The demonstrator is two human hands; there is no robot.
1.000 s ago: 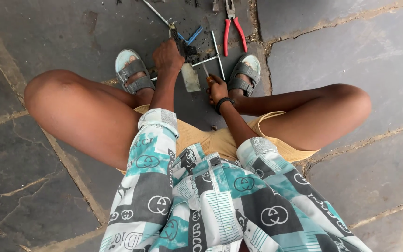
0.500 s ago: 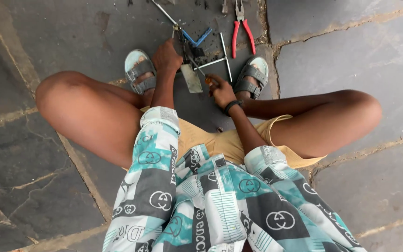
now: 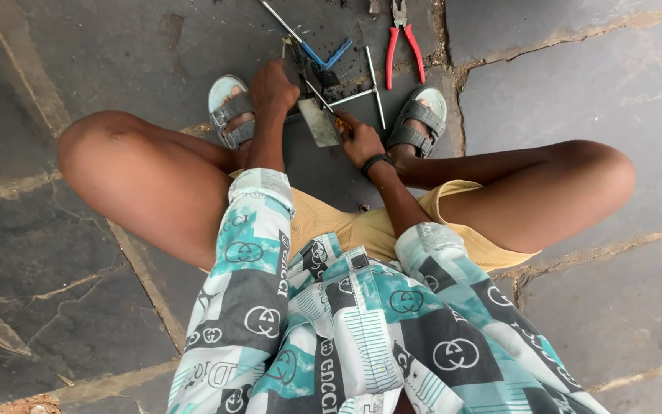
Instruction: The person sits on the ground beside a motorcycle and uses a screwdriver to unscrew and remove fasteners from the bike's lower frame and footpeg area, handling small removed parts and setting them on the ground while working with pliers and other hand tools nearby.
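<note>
red-handled pliers, grey sandals, stone paving

Outdoor stone-paved yard, pliers lying about.

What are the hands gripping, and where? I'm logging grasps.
Left hand is closed over something hidden. Right hand grips an orange-handled tool by its handle, beside a grey metal plate.
</note>
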